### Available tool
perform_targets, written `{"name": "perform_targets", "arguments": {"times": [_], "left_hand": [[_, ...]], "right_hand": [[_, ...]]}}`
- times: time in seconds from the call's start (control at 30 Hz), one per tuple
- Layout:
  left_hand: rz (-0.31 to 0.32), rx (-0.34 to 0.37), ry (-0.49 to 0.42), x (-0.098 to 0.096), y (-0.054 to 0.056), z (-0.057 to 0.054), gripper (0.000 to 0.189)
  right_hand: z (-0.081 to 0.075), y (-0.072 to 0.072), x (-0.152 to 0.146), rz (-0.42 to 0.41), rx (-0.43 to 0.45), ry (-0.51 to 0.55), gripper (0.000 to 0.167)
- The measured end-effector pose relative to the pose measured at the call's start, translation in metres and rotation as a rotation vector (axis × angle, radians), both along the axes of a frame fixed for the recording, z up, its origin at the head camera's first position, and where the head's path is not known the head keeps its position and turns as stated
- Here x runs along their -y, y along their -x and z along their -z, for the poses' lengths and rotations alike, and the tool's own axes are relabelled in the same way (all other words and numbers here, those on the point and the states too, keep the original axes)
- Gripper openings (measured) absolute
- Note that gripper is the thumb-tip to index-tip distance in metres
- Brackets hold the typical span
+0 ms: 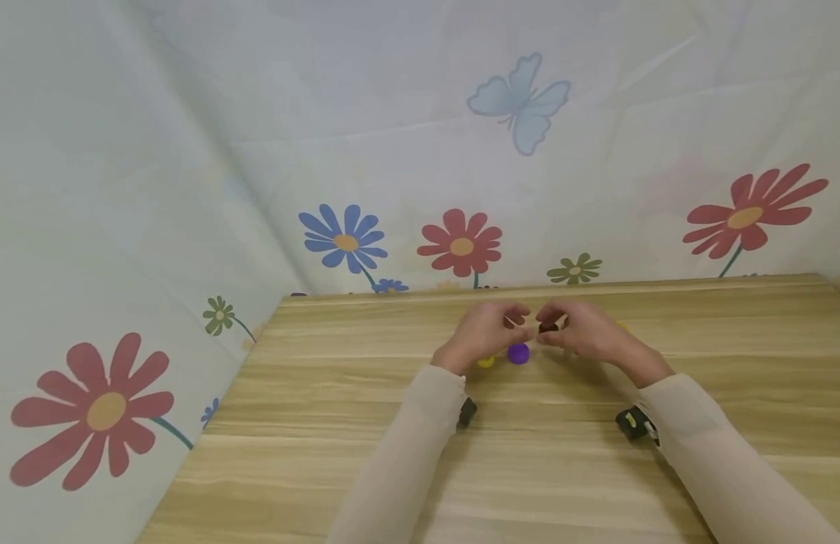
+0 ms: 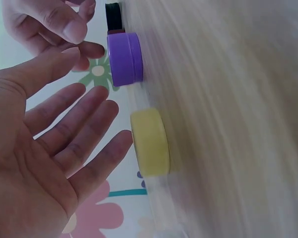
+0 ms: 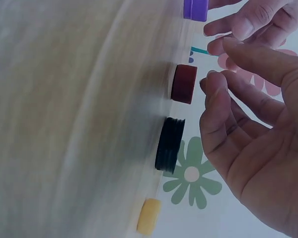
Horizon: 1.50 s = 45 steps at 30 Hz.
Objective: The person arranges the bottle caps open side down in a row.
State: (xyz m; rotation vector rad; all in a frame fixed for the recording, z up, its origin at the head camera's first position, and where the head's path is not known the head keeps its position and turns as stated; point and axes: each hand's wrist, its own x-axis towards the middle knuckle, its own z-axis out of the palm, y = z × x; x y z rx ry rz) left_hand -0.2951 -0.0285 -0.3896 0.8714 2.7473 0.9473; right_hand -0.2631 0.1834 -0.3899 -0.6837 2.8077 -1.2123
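Observation:
My left hand (image 1: 486, 334) and right hand (image 1: 582, 331) hover over the table, facing each other, with nothing seen in either. In the left wrist view, the left hand (image 2: 54, 144) has its fingers spread beside a yellow cap (image 2: 150, 142) and a purple cap (image 2: 125, 59). The right hand (image 3: 258, 129), in the right wrist view, is loosely bent near a dark red cap (image 3: 184, 84) and a ridged black cap (image 3: 170, 145). A yellow-orange cap (image 3: 148, 216) lies further along. In the head view the right hand partly hides the dark caps.
The caps lie in a rough row on a wood-grain table (image 1: 311, 423). Behind the table's back edge hangs a pale cloth (image 1: 365, 98) printed with flowers and a butterfly. Black devices (image 1: 633, 424) are strapped at both wrists.

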Motion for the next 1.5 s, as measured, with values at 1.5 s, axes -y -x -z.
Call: {"name": "perform_targets", "arguments": {"times": [1.5], "left_hand": [[0.030, -0.030, 0.118, -0.027, 0.003, 0.003, 0.026]], "right_hand": [[0.005, 0.011, -0.013, 0.003, -0.037, -0.065, 0.030]]}}
